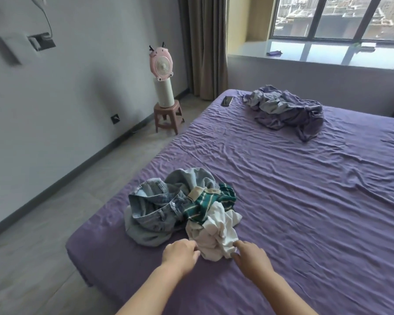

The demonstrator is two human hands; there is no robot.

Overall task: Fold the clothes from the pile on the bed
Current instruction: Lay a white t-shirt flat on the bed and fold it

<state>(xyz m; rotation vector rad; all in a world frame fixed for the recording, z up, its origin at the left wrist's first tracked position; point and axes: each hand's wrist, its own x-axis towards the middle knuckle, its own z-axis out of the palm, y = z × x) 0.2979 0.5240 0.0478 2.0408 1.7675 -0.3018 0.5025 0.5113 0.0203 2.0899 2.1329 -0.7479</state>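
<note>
Reaching hands: we see both forearms stretched toward the white garment point(214, 233), the nearest piece of the pile.
Left hand point(180, 254): its fingers curl onto the white garment's near left edge; we take it to be pinching the cloth.
Right hand point(251, 258): its fingertips close on the white garment's near right edge, thumb below.
Hard to make out: we cannot see the fingertips clearly where they meet the fabric; the arms are cut off by the lower frame edge.
Pile: crumpled white garment at the front; green striped shirt point(210, 202) just behind it, touching; light blue jeans point(159, 205) to its left, bunched, waistband button showing.
Bed point(305, 201): wrinkled purple sheet under the white garment.
Beyond the white garment: a rumpled lilac blanket point(287, 110) and a phone point(227, 101), well apart.
</note>
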